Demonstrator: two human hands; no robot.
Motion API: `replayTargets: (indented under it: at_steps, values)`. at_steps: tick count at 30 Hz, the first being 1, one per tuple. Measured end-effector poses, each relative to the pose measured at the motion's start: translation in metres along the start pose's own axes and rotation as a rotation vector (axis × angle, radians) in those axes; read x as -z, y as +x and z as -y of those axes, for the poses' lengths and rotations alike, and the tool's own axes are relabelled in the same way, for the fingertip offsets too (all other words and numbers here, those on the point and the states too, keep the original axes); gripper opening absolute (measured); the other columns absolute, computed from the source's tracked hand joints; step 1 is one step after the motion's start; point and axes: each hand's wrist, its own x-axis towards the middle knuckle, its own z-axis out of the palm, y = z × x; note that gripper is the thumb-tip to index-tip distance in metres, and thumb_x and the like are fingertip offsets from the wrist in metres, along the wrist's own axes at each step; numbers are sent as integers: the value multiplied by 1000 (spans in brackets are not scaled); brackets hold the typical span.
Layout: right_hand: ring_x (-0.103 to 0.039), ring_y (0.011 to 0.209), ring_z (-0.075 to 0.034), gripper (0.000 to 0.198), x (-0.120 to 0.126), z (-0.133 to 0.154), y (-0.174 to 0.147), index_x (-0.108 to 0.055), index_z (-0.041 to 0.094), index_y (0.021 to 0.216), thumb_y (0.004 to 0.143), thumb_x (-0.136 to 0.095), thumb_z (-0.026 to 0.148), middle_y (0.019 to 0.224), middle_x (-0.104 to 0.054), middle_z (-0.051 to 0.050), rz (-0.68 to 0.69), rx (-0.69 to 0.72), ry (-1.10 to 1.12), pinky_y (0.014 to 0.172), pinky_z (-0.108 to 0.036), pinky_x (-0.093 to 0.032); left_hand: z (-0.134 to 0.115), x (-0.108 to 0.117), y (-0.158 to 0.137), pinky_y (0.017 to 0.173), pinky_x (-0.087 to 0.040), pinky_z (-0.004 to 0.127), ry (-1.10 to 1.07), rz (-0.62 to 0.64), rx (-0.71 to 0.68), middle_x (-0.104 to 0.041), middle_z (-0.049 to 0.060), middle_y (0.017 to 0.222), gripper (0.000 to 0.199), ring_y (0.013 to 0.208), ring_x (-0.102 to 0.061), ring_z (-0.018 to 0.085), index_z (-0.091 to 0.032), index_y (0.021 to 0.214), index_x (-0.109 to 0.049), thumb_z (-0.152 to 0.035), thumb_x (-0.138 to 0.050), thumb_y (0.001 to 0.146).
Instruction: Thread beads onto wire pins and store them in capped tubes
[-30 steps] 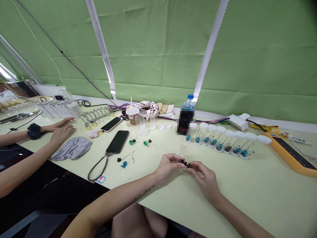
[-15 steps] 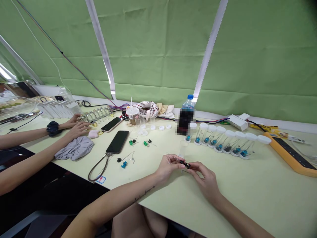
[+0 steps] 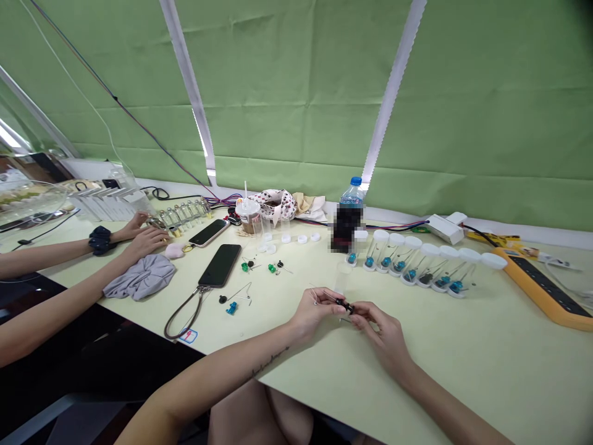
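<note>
while pinching sm. blk piece [image 3: 344, 305] btwn narrow-set fingertips of l. hand [image 3: 319, 310] & r. hand [image 3: 382, 330], hold it over tabletop [image 3: 491, 358], in from front edge. can see clear tube [image 3: 342, 279] just beyond, capped tubes [image 3: 419, 262] twd back edge at r., blue pc [image 3: 231, 308] twd l.

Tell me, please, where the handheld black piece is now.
In the head view, the black piece is right of centre, held between the left hand and right hand, below the clear tube.
</note>
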Motion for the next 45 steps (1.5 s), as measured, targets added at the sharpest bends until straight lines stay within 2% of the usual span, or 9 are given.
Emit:
replayTargets:
  at_steps: [3, 8, 12, 27, 33, 38, 45]
  values:
    - [-64, 77, -18, 28, -2, -3, 0, -51, 21, 108, 86, -53, 38, 86, -66, -4, -60, 35, 2, 70, -31, -54, 0, 1, 1, 78, -46, 33, 5, -27, -7, -68, 9, 79, 31, 75, -62, 17, -11, 79, -68, -18, -81, 52]
    - [-64, 77, -19, 20, -3, -2, 0, -56, 21, 99, 88, -50, 37, 87, -66, -5, -73, 106, -25, 72, -33, -54, 1, -1, 0, 77, -46, 33, 17, -7, 2, -69, 9, 78, 31, 74, -63, 18, -11, 79, -68, -19, -81, 53]
    - [-65, 74, -19, 22, -2, 0, -1, -58, 21, 97, 87, -50, 39, 84, -67, -5, -73, 103, -31, 67, -31, -54, 1, -2, -1, 76, -47, 32, 7, 7, 1, -68, 9, 78, 30, 73, -63, 17, -10, 79, -68, -18, -81, 53]
    - [-64, 73, -18, 22, -1, 1, 0, -60, 21, 93, 88, -50, 40, 84, -68, -5, -28, 50, -18, 66, -30, -54, -1, -3, -2, 76, -46, 32, -9, 17, 9, -68, 8, 77, 30, 71, -63, 16, -11, 78, -68, -19, -81, 52]
    - [-64, 80, -19, 27, -3, -3, 0, -53, 21, 107, 86, -54, 38, 88, -67, -5, -90, 73, -16, 71, -32, -54, 0, -3, -2, 76, -47, 33, -3, -30, -11, -68, 9, 80, 29, 74, -63, 18, -11, 78, -68, -18, -80, 53]
    - [-65, 76, -19, 21, -3, -3, 0, -58, 22, 97, 87, -50, 38, 85, -67, -5, -81, 110, -38, 70, -32, -54, -2, -4, -2, 76, -46, 33, 5, -11, 11, -69, 9, 78, 30, 73, -63, 17, -11, 79, -68, -20, -81, 53]
    - [-65, 76, -19, 21, -2, -2, -1, -59, 22, 97, 87, -51, 39, 86, -67, -4, -61, 79, -38, 69, -31, -53, -1, -5, -3, 76, -47, 33, -3, -9, 10, -68, 8, 76, 31, 72, -63, 17, -11, 78, -68, -19, -81, 51]
